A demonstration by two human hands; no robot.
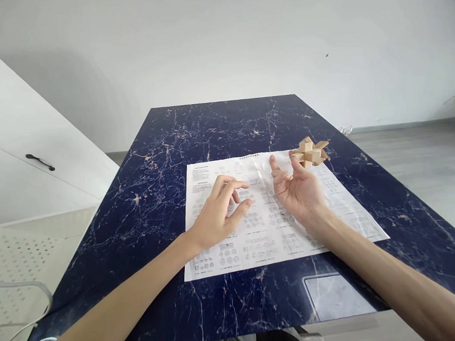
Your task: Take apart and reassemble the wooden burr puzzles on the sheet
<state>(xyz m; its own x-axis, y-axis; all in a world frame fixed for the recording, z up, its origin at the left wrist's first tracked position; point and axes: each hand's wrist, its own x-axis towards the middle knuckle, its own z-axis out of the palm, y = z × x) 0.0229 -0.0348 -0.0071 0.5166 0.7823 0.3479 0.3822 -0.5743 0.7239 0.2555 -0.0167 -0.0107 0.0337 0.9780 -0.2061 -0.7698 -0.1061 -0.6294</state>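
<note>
A printed instruction sheet (258, 247) with rows of small diagrams lies on the dark blue marbled table. My left hand (224, 208) hovers over its left half, fingers curved and thumb apart, with nothing in it. Over the right half is my right hand (298, 188), palm turned up, some fingers curled and the thumb stretched out; it holds nothing. Just beyond that thumb, at the sheet's upper right edge, sits an interlocking wooden burr puzzle (311, 153). Thumb and puzzle overlap in view; I cannot tell whether they touch.
The marbled table (214, 129) has its far edge near a pale wall. To the left stand a white cabinet (44, 137) with a black handle and a perforated white surface (24, 252) with a cable (19, 284). A pale rectangular patch (338, 296) shows at the table's near right edge.
</note>
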